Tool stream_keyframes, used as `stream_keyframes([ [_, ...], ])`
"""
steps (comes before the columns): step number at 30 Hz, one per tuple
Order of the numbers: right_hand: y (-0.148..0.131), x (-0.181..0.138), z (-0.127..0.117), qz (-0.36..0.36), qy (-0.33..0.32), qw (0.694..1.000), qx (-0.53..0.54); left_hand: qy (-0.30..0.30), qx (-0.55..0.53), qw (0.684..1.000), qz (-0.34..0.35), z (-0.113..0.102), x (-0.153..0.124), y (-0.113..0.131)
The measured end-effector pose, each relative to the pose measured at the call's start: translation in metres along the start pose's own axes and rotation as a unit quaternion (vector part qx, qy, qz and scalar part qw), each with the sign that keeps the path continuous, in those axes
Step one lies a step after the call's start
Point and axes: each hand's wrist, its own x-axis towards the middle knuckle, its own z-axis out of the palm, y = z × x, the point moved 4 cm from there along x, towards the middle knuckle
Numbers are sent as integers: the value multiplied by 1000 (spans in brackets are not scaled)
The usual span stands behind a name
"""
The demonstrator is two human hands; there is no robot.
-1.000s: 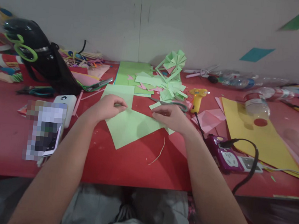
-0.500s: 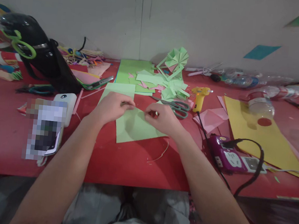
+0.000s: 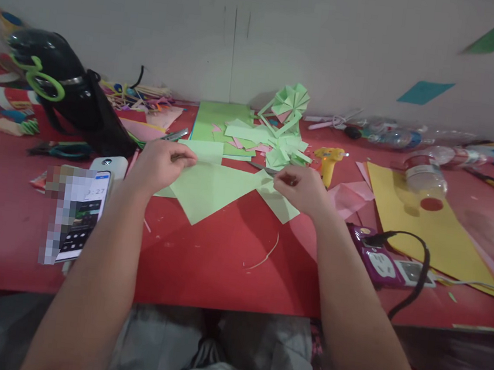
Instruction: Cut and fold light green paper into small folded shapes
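Observation:
A large piece of light green paper (image 3: 215,189) hangs at a slant from my left hand (image 3: 163,164), whose fingers pinch its upper left edge. My right hand (image 3: 303,190) is closed on a smaller light green paper piece (image 3: 278,201). The two pieces meet or overlap near a point between my hands; I cannot tell whether they are still joined. Another light green sheet (image 3: 202,151) lies flat behind the large piece. Grey scissors (image 3: 263,168) are mostly hidden behind my right hand.
Behind stand folded green paper shapes (image 3: 291,104) and scraps. To the right are a yellow glue gun (image 3: 328,165), yellow paper (image 3: 435,240), a plastic bottle (image 3: 426,180) and a purple power strip (image 3: 378,260) with cable. A phone (image 3: 87,215) and black bottle-shaped case (image 3: 80,94) are left.
My hands have moved apart, left hand leftward and right hand rightward. The green paper between them now shows as a large piece and a smaller one.

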Motion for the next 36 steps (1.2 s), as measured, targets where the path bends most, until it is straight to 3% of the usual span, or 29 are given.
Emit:
stream_keyframes([
  [4, 12, -1, -9, 47, 85, 995, 35, 23, 11, 1000, -17, -9, 2, -10],
  [8, 11, 0, -6, 91, 134, 970, 179, 25, -26, 999, -8, -11, 4, -12],
  [11, -2, 0, 11, 120, 67, 942, 307, 14, -86, 996, -29, -3, 3, -9],
  [14, -17, -3, 31, 105, -8, 931, 351, -4, -159, 985, -67, 9, 2, -5],
  [18, -22, -8, 50, 102, -16, 922, 374, -103, -220, 961, -129, 23, -3, -3],
  [22, -26, -11, 58, 102, -87, 905, 403, -206, -215, 948, -115, 31, -8, 7],
  [27, -41, -17, 61, 93, -179, 898, 390, -251, -283, 921, -92, 47, -17, 30],
  [30, -46, -19, 63, 93, -188, 891, 402, -218, -318, 917, -99, 56, -17, 33],
  [34, -42, -20, 62, 139, -171, 900, 376, -57, -364, 923, -114, 48, -9, 23],
  [36, -39, -20, 59, 147, -161, 907, 360, -52, -399, 904, -144, 46, -7, 20],
])
